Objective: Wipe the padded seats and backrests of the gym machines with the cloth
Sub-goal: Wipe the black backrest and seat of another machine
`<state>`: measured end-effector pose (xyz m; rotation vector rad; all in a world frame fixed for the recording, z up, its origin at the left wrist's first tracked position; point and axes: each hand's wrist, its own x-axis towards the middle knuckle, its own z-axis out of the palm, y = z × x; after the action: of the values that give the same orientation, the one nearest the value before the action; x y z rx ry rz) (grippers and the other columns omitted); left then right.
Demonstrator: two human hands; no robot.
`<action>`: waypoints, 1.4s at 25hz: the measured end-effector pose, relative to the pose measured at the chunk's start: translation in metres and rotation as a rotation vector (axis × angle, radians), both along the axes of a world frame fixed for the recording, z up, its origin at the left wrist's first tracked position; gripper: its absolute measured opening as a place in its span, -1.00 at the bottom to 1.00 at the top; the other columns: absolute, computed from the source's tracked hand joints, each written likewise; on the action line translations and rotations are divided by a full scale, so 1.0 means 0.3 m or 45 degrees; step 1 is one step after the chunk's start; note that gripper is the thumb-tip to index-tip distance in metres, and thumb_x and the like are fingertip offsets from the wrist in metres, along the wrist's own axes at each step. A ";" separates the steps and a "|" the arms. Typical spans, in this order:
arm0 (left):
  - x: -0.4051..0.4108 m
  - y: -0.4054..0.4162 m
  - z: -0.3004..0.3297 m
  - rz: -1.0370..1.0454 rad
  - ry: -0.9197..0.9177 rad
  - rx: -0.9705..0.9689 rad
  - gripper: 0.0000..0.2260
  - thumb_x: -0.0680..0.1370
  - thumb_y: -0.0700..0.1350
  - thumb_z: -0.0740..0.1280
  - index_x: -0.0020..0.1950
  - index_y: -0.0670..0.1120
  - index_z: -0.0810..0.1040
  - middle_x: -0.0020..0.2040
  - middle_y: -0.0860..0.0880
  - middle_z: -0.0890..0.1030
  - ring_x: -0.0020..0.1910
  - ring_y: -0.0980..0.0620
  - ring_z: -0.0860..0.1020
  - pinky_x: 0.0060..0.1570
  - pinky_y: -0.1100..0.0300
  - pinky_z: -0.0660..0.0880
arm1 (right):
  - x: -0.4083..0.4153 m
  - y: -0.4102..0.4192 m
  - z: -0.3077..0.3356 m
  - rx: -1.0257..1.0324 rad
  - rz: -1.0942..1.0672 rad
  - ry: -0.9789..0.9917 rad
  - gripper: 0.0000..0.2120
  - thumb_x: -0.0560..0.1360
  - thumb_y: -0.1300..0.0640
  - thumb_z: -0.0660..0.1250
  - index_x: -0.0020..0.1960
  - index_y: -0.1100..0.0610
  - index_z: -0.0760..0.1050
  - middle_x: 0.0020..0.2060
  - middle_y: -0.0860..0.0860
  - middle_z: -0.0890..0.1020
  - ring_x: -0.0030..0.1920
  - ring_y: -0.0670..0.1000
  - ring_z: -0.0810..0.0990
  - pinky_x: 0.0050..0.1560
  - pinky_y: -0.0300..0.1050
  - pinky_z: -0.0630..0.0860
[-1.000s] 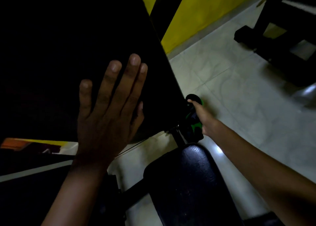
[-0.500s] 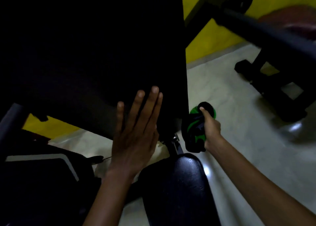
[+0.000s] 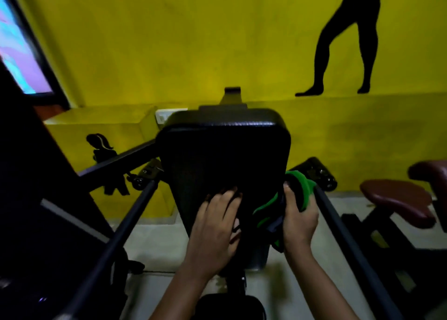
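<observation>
Left hand (image 3: 216, 225) lies flat, fingers together, on the black backrest (image 3: 223, 155); right hand (image 3: 299, 219) fingers clamp the green cloth (image 3: 303, 189) just beside it

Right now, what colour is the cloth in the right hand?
Green and black cloth, gripped by the right hand; head view.

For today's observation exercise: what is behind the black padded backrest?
Behind the backrest rise a yellow wall, a black bracket above its top edge and a white socket. The backrest hides its own mounting and the wall directly behind it.
</observation>
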<state>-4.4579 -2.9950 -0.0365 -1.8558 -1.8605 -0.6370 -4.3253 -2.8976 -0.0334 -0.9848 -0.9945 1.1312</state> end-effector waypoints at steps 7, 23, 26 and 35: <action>-0.047 -0.048 0.268 0.065 -0.170 0.184 -0.56 0.51 -0.09 0.15 0.40 -0.11 0.38 0.36 -0.04 0.40 0.37 -0.01 0.33 0.40 -0.03 0.26 | -0.035 -0.054 0.380 0.771 -0.258 -0.638 -0.24 0.37 -0.29 0.29 0.26 0.32 0.41 0.15 0.28 0.47 0.15 0.20 0.45 0.08 -0.02 0.36; -0.601 -0.091 0.377 -0.574 -0.253 -0.146 -0.40 0.60 -0.05 0.20 0.56 -0.11 0.00 0.57 -0.02 0.04 0.51 0.05 0.10 0.44 0.09 0.20 | -0.350 -0.171 0.617 0.922 -0.213 -1.896 -0.35 0.27 -0.16 0.22 0.22 0.23 0.51 0.08 0.17 0.56 -0.02 0.23 0.46 -0.09 0.09 0.39; -0.623 -0.049 0.350 -0.701 -0.360 -0.192 -0.29 0.57 -0.07 0.26 0.57 -0.03 -0.13 0.57 0.06 -0.08 0.48 0.03 0.19 0.22 0.14 0.43 | -0.382 -0.205 0.611 0.805 -0.275 -1.961 -0.31 0.22 -0.02 0.19 0.30 0.22 0.46 0.16 0.17 0.52 0.07 0.23 0.43 -0.01 0.09 0.37; -0.760 0.062 0.323 -0.983 -0.452 -0.148 -0.36 0.54 -0.21 0.22 0.55 0.08 0.04 0.47 0.41 -0.05 0.39 -0.02 0.37 0.17 -0.07 0.49 | -0.549 -0.287 0.507 1.284 -0.518 -2.158 -0.47 0.38 -0.12 0.26 0.28 0.07 0.47 0.19 0.12 0.56 -0.03 0.16 0.42 -0.18 -0.03 0.34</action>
<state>-4.6859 -2.9764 0.0603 -2.6901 -1.3246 -1.1878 -4.4901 -2.9838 0.1186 -1.0406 -2.1582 -0.8833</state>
